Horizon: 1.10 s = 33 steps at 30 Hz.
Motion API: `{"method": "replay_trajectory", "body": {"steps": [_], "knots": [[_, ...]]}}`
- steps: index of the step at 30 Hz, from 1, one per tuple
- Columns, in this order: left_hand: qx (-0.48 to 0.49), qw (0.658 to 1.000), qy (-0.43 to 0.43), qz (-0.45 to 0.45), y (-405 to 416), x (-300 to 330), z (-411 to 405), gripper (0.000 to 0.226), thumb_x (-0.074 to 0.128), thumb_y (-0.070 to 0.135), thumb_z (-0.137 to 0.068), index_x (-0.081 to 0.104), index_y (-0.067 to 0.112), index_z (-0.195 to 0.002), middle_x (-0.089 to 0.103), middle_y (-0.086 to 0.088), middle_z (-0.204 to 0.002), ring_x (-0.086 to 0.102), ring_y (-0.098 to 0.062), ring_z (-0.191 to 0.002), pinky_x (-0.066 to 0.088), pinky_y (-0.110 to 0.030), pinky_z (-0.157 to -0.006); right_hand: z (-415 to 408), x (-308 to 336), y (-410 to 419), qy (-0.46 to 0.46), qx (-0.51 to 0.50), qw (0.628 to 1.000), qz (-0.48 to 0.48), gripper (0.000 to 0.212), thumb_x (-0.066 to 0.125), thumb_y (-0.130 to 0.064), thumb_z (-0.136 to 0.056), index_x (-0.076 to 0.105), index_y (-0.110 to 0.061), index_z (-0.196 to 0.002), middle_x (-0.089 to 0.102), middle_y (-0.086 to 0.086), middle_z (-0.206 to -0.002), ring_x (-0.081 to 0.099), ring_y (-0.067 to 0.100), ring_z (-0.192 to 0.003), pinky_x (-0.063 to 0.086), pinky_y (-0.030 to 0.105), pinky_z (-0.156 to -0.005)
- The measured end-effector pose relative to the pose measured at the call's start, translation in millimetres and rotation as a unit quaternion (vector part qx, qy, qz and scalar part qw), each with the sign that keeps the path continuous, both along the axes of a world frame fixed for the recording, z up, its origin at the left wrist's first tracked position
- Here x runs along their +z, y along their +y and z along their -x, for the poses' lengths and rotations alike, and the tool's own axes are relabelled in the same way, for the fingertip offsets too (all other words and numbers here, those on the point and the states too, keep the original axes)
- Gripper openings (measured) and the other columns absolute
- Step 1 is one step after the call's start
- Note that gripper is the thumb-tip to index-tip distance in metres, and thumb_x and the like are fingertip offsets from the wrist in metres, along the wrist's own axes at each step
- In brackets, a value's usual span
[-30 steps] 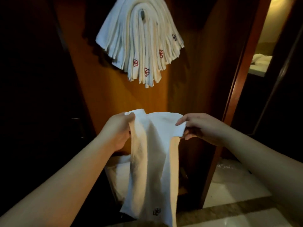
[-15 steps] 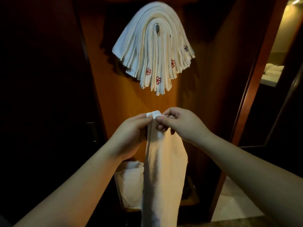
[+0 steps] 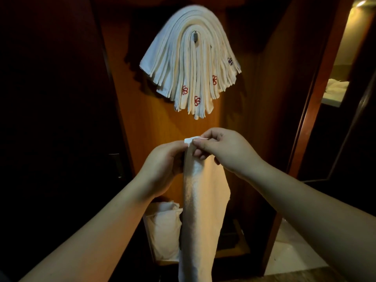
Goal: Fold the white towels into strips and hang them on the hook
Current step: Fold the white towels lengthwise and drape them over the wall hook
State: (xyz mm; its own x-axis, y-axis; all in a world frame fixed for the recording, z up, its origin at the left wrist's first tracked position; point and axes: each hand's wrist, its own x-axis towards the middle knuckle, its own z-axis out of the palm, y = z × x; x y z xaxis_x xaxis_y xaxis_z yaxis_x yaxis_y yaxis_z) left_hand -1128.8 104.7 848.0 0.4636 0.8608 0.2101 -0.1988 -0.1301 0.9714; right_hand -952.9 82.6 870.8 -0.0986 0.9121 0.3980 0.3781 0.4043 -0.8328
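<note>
Head view: both hands, left point(image 3: 162, 165) and right point(image 3: 225, 151), pinch the towel point(image 3: 203, 200) top; best align edges squarely before draping over the hook point(image 3: 195, 35).

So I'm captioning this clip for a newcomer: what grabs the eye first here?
The fan of folded towels draped over the hook on the wooden wall, top centre. Below it, both hands, left and right, pinch the top of a towel hanging as a strip.
</note>
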Motion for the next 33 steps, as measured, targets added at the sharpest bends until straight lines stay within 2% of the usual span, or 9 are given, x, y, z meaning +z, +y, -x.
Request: {"method": "replay_trajectory", "body": {"steps": [4, 8, 13, 16, 18, 21, 25, 29, 33], "knots": [[0.054, 0.992, 0.08, -0.08, -2, -1, 1, 0.028, 0.063, 0.032, -0.093, 0.073, 0.016, -0.115, 0.075, -0.007, -0.105, 0.07, -0.02, -0.101, 0.052, -0.036, -0.086, 3, 3, 1, -0.021, -0.011, 1.0, -0.002, 0.015, 0.065, -0.04, -0.094, 0.07, -0.027, -0.088, 0.073, -0.015, -0.073, 0.067, -0.002, -0.064, 0.041, 0.006, -0.046], [0.104, 0.985, 0.084, -0.109, 3, -5, 7, 0.021, 0.055, 0.027, -0.101, 0.074, 0.023, -0.11, 0.075, -0.006, -0.104, 0.07, -0.024, -0.101, 0.054, -0.044, -0.09, -9, 12, 11, -0.104, 0.057, 0.989, 0.092, 0.016, 0.063, -0.043, -0.094, 0.066, -0.028, -0.1, 0.076, -0.008, -0.081, 0.07, 0.003, -0.066, 0.046, 0.013, -0.049], [0.077, 0.989, 0.08, -0.098, 12, -2, 26, 0.018, 0.061, 0.033, -0.096, 0.079, 0.03, -0.097, 0.076, 0.001, -0.1, 0.072, -0.014, -0.094, 0.056, -0.021, -0.073, -39, -7, 26, -0.316, 0.088, 0.918, 0.223, 0.019, 0.067, -0.041, -0.093, 0.064, -0.03, -0.108, 0.076, -0.009, -0.082, 0.07, 0.004, -0.068, 0.048, 0.021, -0.062], [0.067, 0.987, 0.096, -0.108, 19, -4, 42, 0.02, 0.061, 0.036, -0.093, 0.078, 0.028, -0.101, 0.076, 0.0, -0.103, 0.071, -0.015, -0.097, 0.055, -0.022, -0.076, -52, -31, 28, -0.457, 0.064, 0.853, 0.246, 0.024, 0.062, -0.043, -0.095, 0.066, -0.027, -0.112, 0.074, -0.009, -0.089, 0.069, 0.003, -0.077, 0.049, 0.025, -0.074], [0.09, 0.983, 0.114, -0.109, 23, -8, 51, 0.019, 0.059, 0.035, -0.095, 0.078, 0.03, -0.098, 0.075, 0.002, -0.1, 0.07, -0.014, -0.094, 0.053, -0.029, -0.081, -58, -41, 26, -0.483, 0.043, 0.833, 0.265, 0.03, 0.06, -0.045, -0.096, 0.065, -0.025, -0.118, 0.07, -0.01, -0.098, 0.065, 0.005, -0.086, 0.049, 0.026, -0.08], [0.139, 0.966, 0.181, -0.125, 29, -18, 64, 0.02, 0.056, 0.041, -0.096, 0.075, 0.036, -0.094, 0.073, 0.011, -0.089, 0.067, -0.01, -0.087, 0.049, -0.041, -0.087, -72, -33, 19, -0.455, -0.024, 0.864, 0.213, 0.034, 0.06, -0.048, -0.095, 0.063, -0.027, -0.122, 0.063, -0.011, -0.106, 0.058, 0.006, -0.092, 0.045, 0.022, -0.075], [0.176, 0.954, 0.204, -0.136, 29, -32, 75, 0.018, 0.054, 0.044, -0.099, 0.072, 0.043, -0.098, 0.073, 0.014, -0.088, 0.067, 0.001, -0.079, 0.047, -0.029, -0.074, -81, -29, 9, -0.356, -0.05, 0.928, 0.094, 0.017, 0.059, -0.045, -0.095, 0.066, -0.03, -0.098, 0.063, -0.007, -0.096, 0.06, 0.012, -0.089, 0.05, 0.029, -0.074], [0.184, 0.966, 0.153, -0.097, 27, -39, 73, 0.022, 0.056, 0.041, -0.094, 0.074, 0.034, -0.101, 0.075, -0.003, -0.104, 0.07, -0.027, -0.102, 0.052, -0.059, -0.095, -71, -54, -1, -0.19, -0.104, 0.976, 0.011, 0.008, 0.065, -0.038, -0.092, 0.06, -0.034, -0.089, 0.063, -0.008, -0.088, 0.06, 0.006, -0.079, 0.043, 0.019, -0.062], [0.193, 0.964, 0.144, -0.111, 24, -46, 70, 0.024, 0.053, 0.047, -0.091, 0.074, 0.037, -0.099, 0.075, 0.002, -0.102, 0.071, -0.02, -0.098, 0.055, -0.055, -0.092, -63, -72, -3, -0.018, -0.159, 0.986, -0.049, 0.017, 0.064, -0.034, -0.096, 0.054, -0.043, -0.107, 0.062, -0.018, -0.099, 0.062, -0.008, -0.086, 0.047, 0.006, -0.063]]}}
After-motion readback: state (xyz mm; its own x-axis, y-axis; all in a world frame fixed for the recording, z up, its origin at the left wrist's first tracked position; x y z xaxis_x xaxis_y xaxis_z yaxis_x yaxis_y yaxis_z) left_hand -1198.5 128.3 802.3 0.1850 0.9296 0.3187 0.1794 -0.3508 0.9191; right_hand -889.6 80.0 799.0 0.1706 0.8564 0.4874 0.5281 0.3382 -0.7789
